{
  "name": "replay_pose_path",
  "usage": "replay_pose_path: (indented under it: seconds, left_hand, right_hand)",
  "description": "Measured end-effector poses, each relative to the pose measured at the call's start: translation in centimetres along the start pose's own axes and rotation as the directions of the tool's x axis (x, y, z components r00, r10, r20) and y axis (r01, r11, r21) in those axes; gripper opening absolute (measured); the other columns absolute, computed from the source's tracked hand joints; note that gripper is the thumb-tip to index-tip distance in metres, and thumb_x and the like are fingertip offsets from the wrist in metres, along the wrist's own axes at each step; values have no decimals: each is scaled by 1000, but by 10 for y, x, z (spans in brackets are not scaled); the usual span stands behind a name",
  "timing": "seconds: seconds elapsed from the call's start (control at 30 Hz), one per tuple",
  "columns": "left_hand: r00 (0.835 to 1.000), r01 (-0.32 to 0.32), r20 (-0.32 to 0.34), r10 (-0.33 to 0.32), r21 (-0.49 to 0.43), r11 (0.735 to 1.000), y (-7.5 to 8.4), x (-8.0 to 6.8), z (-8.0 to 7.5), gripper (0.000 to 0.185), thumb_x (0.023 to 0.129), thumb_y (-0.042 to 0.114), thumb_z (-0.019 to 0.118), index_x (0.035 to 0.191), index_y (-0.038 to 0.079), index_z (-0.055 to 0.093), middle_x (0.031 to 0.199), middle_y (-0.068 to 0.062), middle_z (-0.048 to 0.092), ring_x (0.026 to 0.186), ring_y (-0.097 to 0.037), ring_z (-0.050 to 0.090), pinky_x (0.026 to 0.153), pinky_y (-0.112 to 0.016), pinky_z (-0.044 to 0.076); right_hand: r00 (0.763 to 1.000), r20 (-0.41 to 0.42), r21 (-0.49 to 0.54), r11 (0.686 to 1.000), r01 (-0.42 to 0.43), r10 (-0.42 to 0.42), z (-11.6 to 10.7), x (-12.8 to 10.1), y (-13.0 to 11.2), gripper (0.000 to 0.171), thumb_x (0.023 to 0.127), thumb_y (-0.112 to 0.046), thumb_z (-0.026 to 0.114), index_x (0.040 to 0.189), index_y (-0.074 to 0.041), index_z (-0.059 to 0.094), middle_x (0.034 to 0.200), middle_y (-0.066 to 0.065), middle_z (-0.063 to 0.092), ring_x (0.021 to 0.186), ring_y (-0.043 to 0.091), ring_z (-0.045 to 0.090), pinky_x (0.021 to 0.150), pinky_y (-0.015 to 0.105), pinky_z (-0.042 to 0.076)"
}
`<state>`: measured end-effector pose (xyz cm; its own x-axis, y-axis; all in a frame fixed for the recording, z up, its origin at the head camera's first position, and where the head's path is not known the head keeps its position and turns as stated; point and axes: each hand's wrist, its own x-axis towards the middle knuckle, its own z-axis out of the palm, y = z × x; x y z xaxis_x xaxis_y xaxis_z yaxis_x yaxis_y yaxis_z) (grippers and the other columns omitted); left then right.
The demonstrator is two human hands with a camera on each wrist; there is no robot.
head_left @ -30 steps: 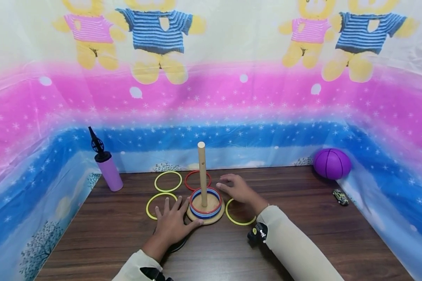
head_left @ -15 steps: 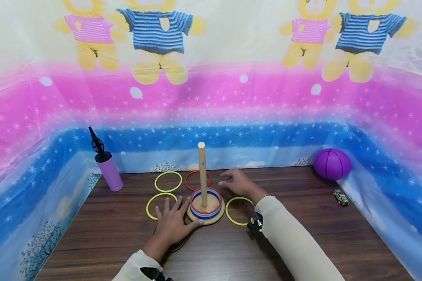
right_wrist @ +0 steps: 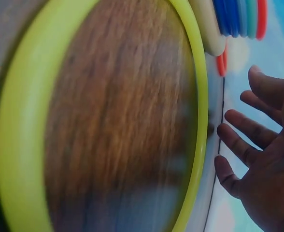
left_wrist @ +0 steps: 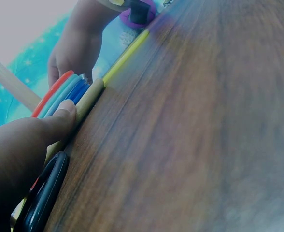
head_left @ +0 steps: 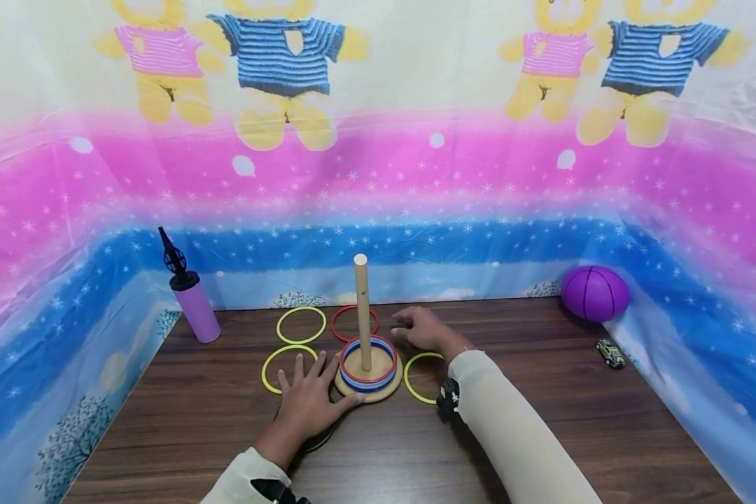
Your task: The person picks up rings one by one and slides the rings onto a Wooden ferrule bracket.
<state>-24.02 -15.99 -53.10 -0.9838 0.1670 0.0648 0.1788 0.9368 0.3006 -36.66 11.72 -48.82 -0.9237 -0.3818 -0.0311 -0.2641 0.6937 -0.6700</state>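
Wooden peg base (head_left: 378, 392) stacked with red and blue rings, both hands' fingers spread beside it

From my seat at the controls I see a dark brown wood-grain tabletop (head_left: 542, 420) closed in on three sides by a glossy plastic sheet backdrop (head_left: 416, 175) printed with yellow teddy bears in pink and blue striped shirts over cream, pink and starry blue bands. The sheet hangs as a back wall and angles in at left and right, its blue lower band meeting the table's edges. The light is soft and even, with a faint sheen on the plastic.
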Motion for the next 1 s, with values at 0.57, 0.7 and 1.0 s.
replay_pose_path:
  seconds: [0.57, 0.7, 1.0]
  left_hand:
    - [1000, 6, 0, -6, 10, 1000, 0, 0, 0, 102, 92, 88, 60, 172, 30, 39, 178, -17, 36, 164, -61, 21, 120, -92, 15]
    - [1000, 12, 2, -12, 13, 1000, 1, 0, 0, 102, 91, 88, 60, 172, 29, 39, 178, -17, 36, 164, -60, 21, 120, -91, 15]
    - [1000, 16, 4, -16, 9, 1000, 0, 0, 1, 102, 91, 88, 61, 172, 28, 40, 178, -17, 36, 164, -60, 20, 121, -91, 14]
  right_hand:
    - [1000, 22, -95, 995, 8, -6, 8, 9, -14, 43, 113, -23, 62, 156, -17, 63, 165, 15, 54, 159, 41, 43, 132, 75, 19]
    - [999, 29, -110, 994, -16, 20, 11, 12, -14, 43, 115, -24, 59, 158, -20, 62, 172, 16, 45, 165, 44, 31, 131, 79, 10]
    - [995, 38, -141, 986, -88, 94, 19, 19, -14, 46, 117, -44, 50, 159, -27, 61, 181, 12, 29, 169, 46, 16, 132, 79, 5]
